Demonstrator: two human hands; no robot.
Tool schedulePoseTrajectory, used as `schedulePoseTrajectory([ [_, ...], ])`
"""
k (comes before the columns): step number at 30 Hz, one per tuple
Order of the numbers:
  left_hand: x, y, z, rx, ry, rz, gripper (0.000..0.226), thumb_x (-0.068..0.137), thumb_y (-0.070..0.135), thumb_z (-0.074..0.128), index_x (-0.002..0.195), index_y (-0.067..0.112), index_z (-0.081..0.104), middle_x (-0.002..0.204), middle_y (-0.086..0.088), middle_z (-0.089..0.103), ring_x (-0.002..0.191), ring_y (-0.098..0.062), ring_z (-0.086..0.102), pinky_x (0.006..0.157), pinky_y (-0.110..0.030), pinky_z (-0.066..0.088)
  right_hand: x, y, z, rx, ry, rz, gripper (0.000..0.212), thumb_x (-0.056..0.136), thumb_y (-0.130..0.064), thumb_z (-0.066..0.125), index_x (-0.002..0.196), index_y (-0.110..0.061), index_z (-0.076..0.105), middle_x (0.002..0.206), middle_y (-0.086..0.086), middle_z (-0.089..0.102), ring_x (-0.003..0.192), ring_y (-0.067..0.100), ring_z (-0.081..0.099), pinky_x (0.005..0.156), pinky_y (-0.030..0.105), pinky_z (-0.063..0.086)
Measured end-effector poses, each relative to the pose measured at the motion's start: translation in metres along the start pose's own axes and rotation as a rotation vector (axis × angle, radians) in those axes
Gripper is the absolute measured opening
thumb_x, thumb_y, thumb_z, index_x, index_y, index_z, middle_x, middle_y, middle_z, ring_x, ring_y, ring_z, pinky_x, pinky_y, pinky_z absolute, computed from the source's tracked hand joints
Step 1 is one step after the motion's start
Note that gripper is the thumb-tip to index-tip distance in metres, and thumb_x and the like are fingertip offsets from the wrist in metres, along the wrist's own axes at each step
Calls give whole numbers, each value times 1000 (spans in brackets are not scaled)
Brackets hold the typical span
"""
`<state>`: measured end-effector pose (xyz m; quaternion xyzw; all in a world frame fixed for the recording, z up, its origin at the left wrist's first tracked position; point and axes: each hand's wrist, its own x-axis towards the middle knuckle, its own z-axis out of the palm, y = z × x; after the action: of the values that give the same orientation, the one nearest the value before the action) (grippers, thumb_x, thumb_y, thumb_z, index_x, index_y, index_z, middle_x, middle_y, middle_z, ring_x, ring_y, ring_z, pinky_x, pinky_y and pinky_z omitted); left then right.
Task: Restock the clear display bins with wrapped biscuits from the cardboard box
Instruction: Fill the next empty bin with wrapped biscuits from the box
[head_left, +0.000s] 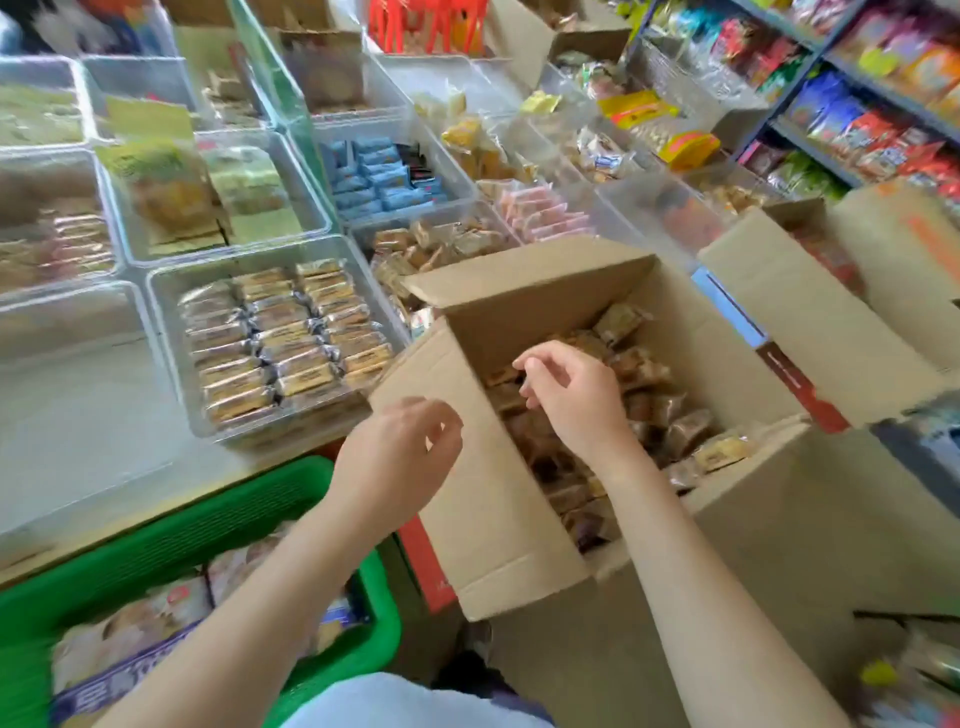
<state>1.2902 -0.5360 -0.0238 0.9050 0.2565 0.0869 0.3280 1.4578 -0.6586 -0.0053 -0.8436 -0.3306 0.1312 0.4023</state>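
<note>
The wrapped biscuits (644, 415) fill the cardboard box (498, 499) at frame centre, directly under the right hand (576, 400), loosely curled and empty. The left hand (410, 452), also empty, hovers lower left, outside the box flap.

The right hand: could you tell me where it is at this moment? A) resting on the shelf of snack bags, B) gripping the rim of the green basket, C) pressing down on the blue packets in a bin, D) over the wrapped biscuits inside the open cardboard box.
D: the right hand is over the wrapped biscuits inside the open cardboard box, fingers loosely curled, with nothing visibly held.
</note>
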Motion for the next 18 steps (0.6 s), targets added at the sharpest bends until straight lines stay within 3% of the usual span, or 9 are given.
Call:
schedulePoseTrajectory([
  [3, 31, 67, 39, -72, 78, 30, 18, 99, 21, 56, 94, 16, 72, 86, 5, 60, 71, -3, 51, 61, -9, 38, 22, 73, -56, -112, 11, 85, 18, 98, -19, 54, 96, -22, 71, 94, -7, 67, 85, 12, 63, 82, 31, 53],
  [6, 59, 108, 74, -46, 59, 35, 19, 98, 25, 56, 92, 22, 73, 85, 12, 59, 76, -7, 53, 64, -12, 37, 55, 135, -96, -302, 34, 181, 23, 95, -16, 55, 116, -18, 65, 121, 4, 54, 95, 26, 61, 88, 38, 51],
  [10, 80, 129, 107, 19, -65, -18, 22, 101, 32, 51, 100, 27, 73, 98, 13, 65, 90, -8, 59, 78, -28, 51, 94, 183, -116, -610, -216, 284, 45, 96, -15, 53, 140, -16, 44, 141, 10, 41, 123, 35, 50, 97, 43, 45],
  [13, 89, 131, 119, 30, -102, -61, 22, 101, 30, 52, 103, 27, 73, 101, 13, 66, 94, -7, 60, 81, -26, 51, 105, 207, -110, -768, -417, 289, 58, 100, -8, 43, 155, -17, 27, 157, 9, 31, 143, 35, 30, 111, 48, 37],
  [16, 95, 131, 127, 7, -116, -91, 20, 101, 28, 54, 102, 28, 74, 101, 15, 66, 95, -5, 61, 81, -22, 49, 112, 219, -111, -790, -380, 213, 51, 100, -7, 45, 150, -17, 38, 152, 7, 42, 138, 35, 37, 108, 45, 41],
  [18, 97, 131, 130, -16, -121, -103, 19, 100, 27, 55, 103, 28, 74, 101, 15, 67, 94, -4, 61, 82, -22, 51, 116, 217, -115, -766, -359, 140, 34, 96, -14, 57, 130, -18, 55, 133, 5, 57, 126, 32, 47, 99, 42, 46],
])
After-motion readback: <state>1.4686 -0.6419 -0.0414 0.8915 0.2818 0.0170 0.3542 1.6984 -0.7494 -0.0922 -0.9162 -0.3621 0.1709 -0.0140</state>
